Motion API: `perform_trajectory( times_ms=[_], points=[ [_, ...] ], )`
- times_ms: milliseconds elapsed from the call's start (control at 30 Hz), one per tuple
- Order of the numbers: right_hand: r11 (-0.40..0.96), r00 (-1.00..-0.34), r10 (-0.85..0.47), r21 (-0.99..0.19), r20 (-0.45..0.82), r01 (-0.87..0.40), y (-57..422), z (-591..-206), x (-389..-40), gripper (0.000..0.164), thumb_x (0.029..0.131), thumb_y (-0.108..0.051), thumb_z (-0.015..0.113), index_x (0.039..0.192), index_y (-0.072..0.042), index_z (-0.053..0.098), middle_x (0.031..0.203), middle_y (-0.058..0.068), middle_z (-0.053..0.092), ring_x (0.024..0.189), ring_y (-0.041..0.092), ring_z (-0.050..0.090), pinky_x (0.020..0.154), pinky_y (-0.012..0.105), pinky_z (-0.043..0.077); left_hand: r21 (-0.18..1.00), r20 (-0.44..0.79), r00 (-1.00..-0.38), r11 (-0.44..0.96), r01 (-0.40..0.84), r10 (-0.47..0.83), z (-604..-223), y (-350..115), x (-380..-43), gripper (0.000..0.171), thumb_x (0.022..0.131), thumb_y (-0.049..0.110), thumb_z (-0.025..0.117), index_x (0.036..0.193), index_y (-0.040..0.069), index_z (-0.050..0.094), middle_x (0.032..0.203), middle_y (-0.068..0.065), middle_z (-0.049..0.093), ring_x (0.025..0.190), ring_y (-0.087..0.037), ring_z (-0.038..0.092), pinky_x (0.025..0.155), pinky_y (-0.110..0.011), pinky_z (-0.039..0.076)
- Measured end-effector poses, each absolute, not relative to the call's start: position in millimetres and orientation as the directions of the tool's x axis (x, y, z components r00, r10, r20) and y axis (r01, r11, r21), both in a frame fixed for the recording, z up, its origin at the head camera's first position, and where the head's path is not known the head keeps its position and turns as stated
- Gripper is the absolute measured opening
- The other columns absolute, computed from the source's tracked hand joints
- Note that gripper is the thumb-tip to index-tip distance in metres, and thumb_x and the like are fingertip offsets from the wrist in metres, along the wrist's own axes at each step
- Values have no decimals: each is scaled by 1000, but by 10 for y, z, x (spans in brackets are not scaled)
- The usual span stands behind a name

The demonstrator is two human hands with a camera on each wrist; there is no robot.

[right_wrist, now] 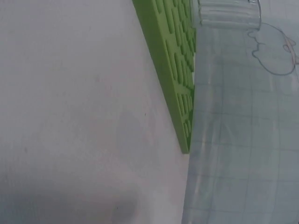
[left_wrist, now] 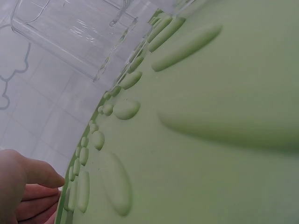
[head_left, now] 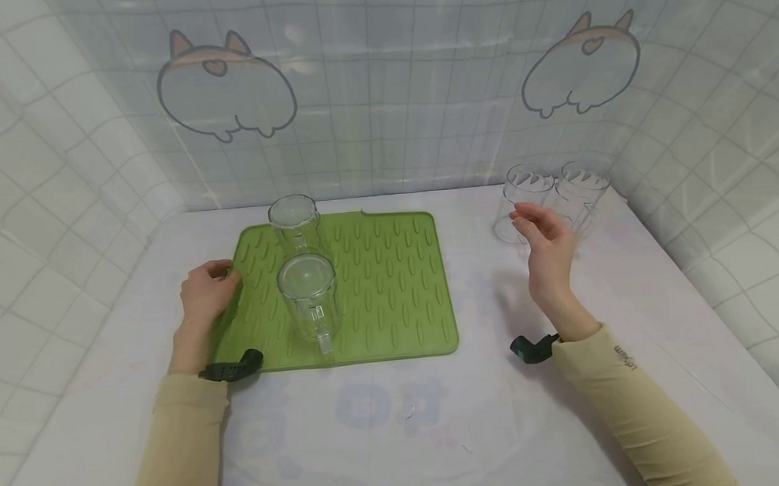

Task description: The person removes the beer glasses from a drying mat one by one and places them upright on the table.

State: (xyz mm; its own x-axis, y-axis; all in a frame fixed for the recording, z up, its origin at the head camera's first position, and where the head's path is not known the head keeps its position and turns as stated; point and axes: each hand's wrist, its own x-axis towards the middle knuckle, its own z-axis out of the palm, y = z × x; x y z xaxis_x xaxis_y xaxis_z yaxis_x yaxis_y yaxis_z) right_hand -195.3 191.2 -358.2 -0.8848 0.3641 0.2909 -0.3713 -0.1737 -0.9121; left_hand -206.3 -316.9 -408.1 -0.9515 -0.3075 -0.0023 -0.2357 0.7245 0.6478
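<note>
A green drying mat (head_left: 391,286) with raised ridges lies on the table. My left hand (head_left: 209,287) pinches its left edge; in the left wrist view the thumb (left_wrist: 44,172) meets the rim and the fingertips are hidden behind it. Two clear glass mugs, a rear mug (head_left: 295,222) and a front mug (head_left: 310,297), stand on the mat's left half. The front one's handle points toward me. Over on the right, my right hand (head_left: 549,247) hovers with loosely bent fingers and nothing visible in them, in front of a glass (head_left: 527,186) and another glass (head_left: 583,184).
A tiled-pattern wall sheet (head_left: 389,91) with cartoon animals closes off the back, and tiled sides (head_left: 733,184) rise left and right. White cloth covers the table (head_left: 405,445). Dark wrist mounts (head_left: 534,347) sit at both cuffs.
</note>
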Motion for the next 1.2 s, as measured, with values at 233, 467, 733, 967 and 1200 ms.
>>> perform_trajectory(
  times_ms=[233, 467, 733, 967, 1200],
  points=[
    [-183, -906, 304, -916, 294, -358, 1833, -3581, -1907, 18, 93, 3, 63, 110, 5, 70, 92, -1, 71, 95, 14, 66, 93, 23, 49, 650, -13, -951, 720, -243, -309, -4071, -3172, -2061, 53, 100, 28, 46, 143, -4, 49, 140, -30, 53, 126, -47, 52, 103, -58, 42],
    [-113, -927, 225, -937, 300, -330, 1768, -3588, -1848, 19, 93, -1, 64, 111, 0, 70, 96, -2, 72, 99, 16, 67, 95, 24, 49, 652, -18, -952, 719, -242, -304, -4079, -3176, -2064, 53, 100, 29, 45, 143, -3, 49, 141, -30, 52, 127, -47, 51, 103, -58, 42],
    [-70, -942, 163, -949, 294, -309, 1693, -3583, -1787, 24, 94, -5, 66, 116, 3, 68, 97, -5, 72, 98, 13, 66, 94, 24, 50, 647, -6, -951, 724, -238, -308, -4086, -3171, -2074, 52, 101, 28, 47, 142, -4, 50, 139, -30, 54, 126, -48, 53, 104, -59, 41],
    [-32, -957, 111, -962, 267, -272, 1643, -3592, -1740, 24, 94, -11, 68, 117, -3, 69, 101, -7, 72, 102, 14, 67, 96, 25, 51, 644, 0, -952, 729, -233, -305, -4091, -3180, -2076, 51, 100, 27, 48, 141, -3, 51, 138, -29, 55, 125, -47, 53, 104, -58, 40],
    [-9, -963, 60, -964, 264, -265, 1595, -3603, -1702, 26, 94, -13, 68, 118, -2, 68, 105, -5, 72, 103, 15, 66, 96, 26, 52, 644, -2, -953, 729, -232, -302, -4085, -3181, -2071, 52, 100, 26, 48, 142, -4, 50, 138, -30, 54, 125, -47, 53, 103, -57, 42]
  ],
)
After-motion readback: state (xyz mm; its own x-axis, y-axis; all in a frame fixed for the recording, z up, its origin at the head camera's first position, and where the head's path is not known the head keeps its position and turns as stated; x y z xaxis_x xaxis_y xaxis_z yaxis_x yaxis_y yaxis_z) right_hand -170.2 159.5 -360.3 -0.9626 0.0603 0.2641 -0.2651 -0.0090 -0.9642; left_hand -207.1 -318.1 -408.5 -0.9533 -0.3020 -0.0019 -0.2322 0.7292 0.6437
